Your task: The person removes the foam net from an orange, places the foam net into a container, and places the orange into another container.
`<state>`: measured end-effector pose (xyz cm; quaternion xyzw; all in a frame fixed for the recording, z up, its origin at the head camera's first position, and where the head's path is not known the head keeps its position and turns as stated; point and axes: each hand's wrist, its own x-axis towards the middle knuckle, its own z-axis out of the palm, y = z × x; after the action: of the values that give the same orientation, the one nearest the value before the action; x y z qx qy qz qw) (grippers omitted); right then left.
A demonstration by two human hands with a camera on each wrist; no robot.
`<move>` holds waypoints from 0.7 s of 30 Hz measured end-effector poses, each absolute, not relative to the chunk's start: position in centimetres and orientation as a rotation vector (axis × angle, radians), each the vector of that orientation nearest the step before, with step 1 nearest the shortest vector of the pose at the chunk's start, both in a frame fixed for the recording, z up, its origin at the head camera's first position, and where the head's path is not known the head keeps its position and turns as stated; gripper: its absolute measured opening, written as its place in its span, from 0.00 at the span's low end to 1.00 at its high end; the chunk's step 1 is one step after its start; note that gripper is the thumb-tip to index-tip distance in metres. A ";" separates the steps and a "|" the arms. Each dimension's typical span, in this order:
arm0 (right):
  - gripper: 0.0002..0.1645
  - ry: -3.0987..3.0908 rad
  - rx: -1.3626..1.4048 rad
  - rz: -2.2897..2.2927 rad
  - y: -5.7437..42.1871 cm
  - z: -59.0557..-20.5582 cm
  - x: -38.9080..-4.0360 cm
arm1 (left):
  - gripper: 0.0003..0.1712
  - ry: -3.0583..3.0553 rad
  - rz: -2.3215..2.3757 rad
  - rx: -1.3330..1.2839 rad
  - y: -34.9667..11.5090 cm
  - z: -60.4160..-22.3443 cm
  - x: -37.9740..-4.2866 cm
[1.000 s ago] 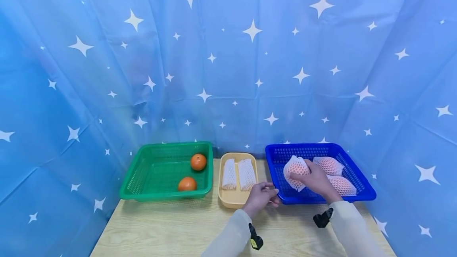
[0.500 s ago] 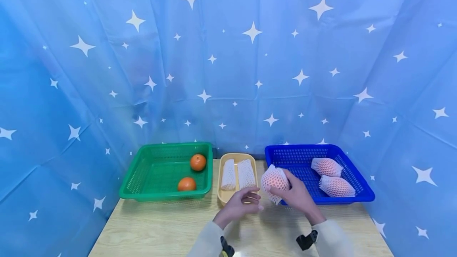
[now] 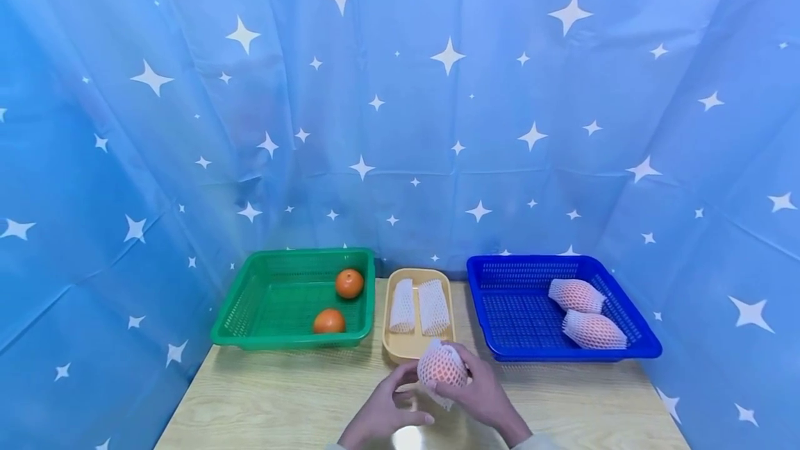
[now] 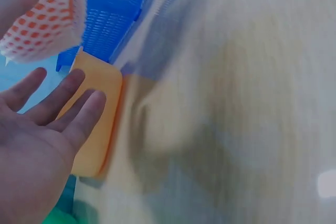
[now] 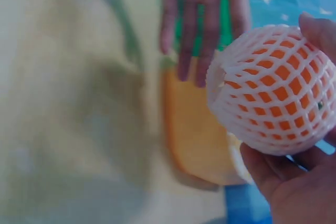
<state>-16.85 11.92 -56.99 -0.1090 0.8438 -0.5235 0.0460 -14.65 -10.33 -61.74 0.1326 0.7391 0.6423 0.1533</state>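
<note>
1. Grasps a netted fruit (image 3: 442,367) between thumb and curled fingers of the right hand (image 3: 478,394), above the table (image 3: 269,398), just in front of the beige tray (image 3: 406,351).
2. Spreads the left hand (image 3: 379,405) just beside it, with loose, parted, released fingers.
3. Shows two white foam nets (image 3: 434,305) side by side in the tray.
4. Reveals, to the left, two bare orange fruits (image 3: 349,284) inside the green basket (image 3: 287,343).
5. Reveals, to the right, two wrapped fruits (image 3: 576,296) in the blue basket (image 3: 525,353).
</note>
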 end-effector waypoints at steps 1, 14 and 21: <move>0.41 2.554 -0.344 -1.601 11.7 -57.5 -16.6 | 0.46 2.133 1.833 0.361 -10.4 -61.9 -14.4; 0.40 2.290 -0.358 -1.591 10.1 -62.7 -15.1 | 0.48 2.068 1.847 0.222 -10.4 -64.1 -13.9; 0.39 2.343 -0.352 -1.616 9.9 -63.0 -14.6 | 0.42 2.088 1.886 0.238 -10.2 -65.0 -14.1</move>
<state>-14.58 9.92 -63.04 -0.1215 0.8093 -0.5581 0.1367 -14.06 -10.21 -65.02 0.0834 0.7301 0.6595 0.1580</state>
